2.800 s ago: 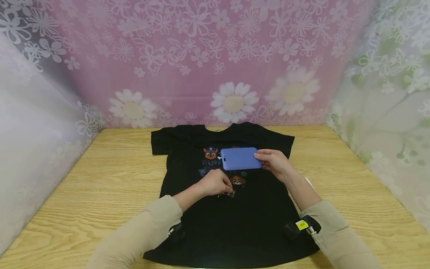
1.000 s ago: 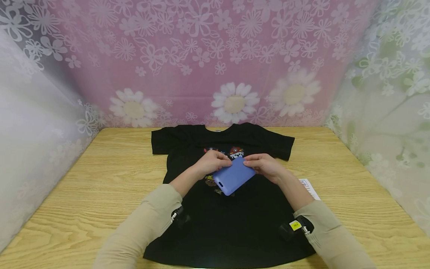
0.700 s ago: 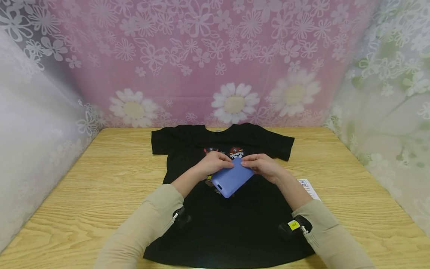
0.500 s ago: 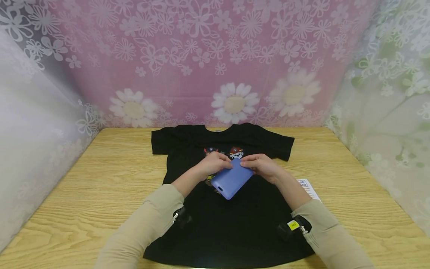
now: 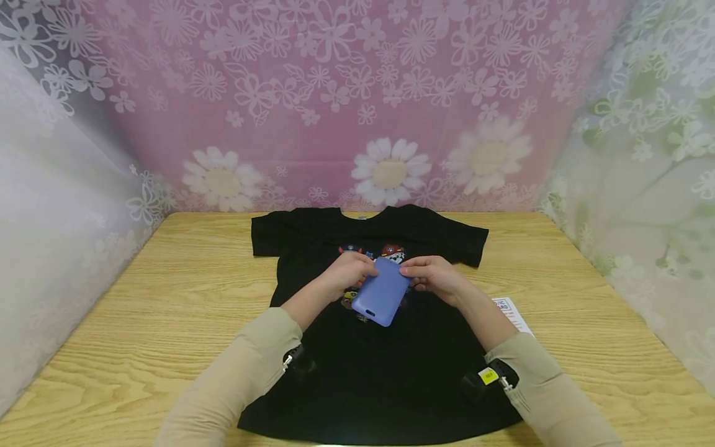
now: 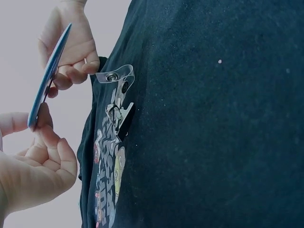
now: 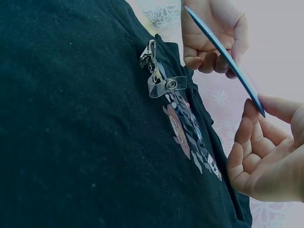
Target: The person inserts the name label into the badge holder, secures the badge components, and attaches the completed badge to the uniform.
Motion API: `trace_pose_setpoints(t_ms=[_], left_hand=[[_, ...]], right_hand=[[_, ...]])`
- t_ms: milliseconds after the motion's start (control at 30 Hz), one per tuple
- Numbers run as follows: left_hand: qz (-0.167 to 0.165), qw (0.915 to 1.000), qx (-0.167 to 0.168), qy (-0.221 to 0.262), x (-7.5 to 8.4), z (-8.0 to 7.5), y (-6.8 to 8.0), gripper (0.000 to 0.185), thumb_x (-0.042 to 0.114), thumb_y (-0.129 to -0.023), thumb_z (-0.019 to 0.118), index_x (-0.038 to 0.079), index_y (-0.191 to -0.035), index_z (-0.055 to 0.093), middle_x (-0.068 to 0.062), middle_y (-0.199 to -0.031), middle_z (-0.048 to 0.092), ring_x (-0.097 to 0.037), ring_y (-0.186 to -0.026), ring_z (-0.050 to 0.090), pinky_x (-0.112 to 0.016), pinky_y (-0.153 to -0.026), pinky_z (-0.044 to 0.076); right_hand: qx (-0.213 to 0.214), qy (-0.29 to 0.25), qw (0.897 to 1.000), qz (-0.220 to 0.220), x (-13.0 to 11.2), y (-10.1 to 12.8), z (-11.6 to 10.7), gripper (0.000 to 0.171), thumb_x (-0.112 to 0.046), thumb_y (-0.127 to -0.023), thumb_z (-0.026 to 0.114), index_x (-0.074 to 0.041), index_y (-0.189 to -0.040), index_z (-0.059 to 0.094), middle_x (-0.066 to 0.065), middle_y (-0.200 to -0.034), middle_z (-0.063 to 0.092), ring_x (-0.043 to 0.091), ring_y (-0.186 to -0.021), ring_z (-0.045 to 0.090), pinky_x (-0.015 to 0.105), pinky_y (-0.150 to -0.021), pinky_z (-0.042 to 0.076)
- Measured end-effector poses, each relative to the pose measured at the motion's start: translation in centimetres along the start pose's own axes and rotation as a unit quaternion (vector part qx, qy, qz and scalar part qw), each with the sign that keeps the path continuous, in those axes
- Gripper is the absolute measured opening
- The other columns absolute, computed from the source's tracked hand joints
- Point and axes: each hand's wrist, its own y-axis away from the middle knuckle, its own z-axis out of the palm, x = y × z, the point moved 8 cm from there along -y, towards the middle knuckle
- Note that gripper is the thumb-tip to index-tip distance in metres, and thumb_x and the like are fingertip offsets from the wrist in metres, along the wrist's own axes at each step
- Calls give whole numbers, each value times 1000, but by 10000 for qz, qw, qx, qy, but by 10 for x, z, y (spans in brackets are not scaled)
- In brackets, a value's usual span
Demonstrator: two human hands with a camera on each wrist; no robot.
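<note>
A blue card holder [image 5: 382, 292], slotted at its lower end, is held tilted above a black T-shirt [image 5: 380, 385] spread flat with cartoon dogs on the chest. My left hand [image 5: 349, 274] pinches its upper left corner between thumb and fingers. At the upper right edge, my right hand [image 5: 438, 275] pinches it likewise. The wrist views show the holder edge-on, apart from the fabric. On the shirt's print lies a metal badge clip [image 6: 116, 114] with a clear snap strap [image 7: 167, 86]; whether it bites the cloth I cannot tell.
A white printed card [image 5: 511, 313] lies on the wooden table [image 5: 184, 298], partly under my right forearm. Floral curtains [image 5: 313, 124] hang behind the table and along both sides.
My left hand has risen from the shirt's print to the holder. The holder has turned from sideways to slot end down, and most recently tipped a little more upright.
</note>
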Motion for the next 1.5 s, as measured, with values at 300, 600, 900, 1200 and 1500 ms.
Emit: trace_pose_setpoints(t_ms=[300,600,900,1200,1500], left_hand=[[-64,9987,476,171,-3,-10,4,17,9,-85,59,-5,-94,63,-8,-88,54,-18,-77,51,-29,-68,43],[-80,9938,993,492,-4,-20,5,22,9,-88,56,-8,-102,61,-12,-101,53,-21,-83,52,-36,-77,45],[-156,9839,1546,888,-8,-29,6,17,9,-89,55,-7,-93,60,-11,-96,52,-21,-80,51,-36,-77,45],[-219,9767,1827,1109,-9,-34,8,22,9,-89,55,-8,-103,59,-9,-88,51,-19,-77,50,-38,-78,46],[-205,9726,1887,1344,-9,-34,9,24,7,-91,54,-10,-107,57,-11,-88,50,-20,-76,49,-44,-85,45]], right_hand=[[-119,-93,9998,93,4,1,1,5,-11,-90,59,-9,-88,63,0,-75,62,14,-71,55,30,-71,43],[-208,-123,9997,38,5,0,5,6,-12,-90,59,-10,-89,64,0,-76,63,15,-72,56,30,-71,43],[-234,-66,9997,89,6,-1,12,9,-14,-91,58,-9,-89,65,1,-75,63,14,-69,55,29,-68,43],[-341,143,9992,152,7,-1,19,16,-17,-90,60,-2,-95,64,2,-75,60,14,-68,54,30,-69,44],[-265,233,9992,179,6,-1,21,17,-15,-88,61,0,-95,64,2,-72,60,13,-65,55,27,-65,44]])
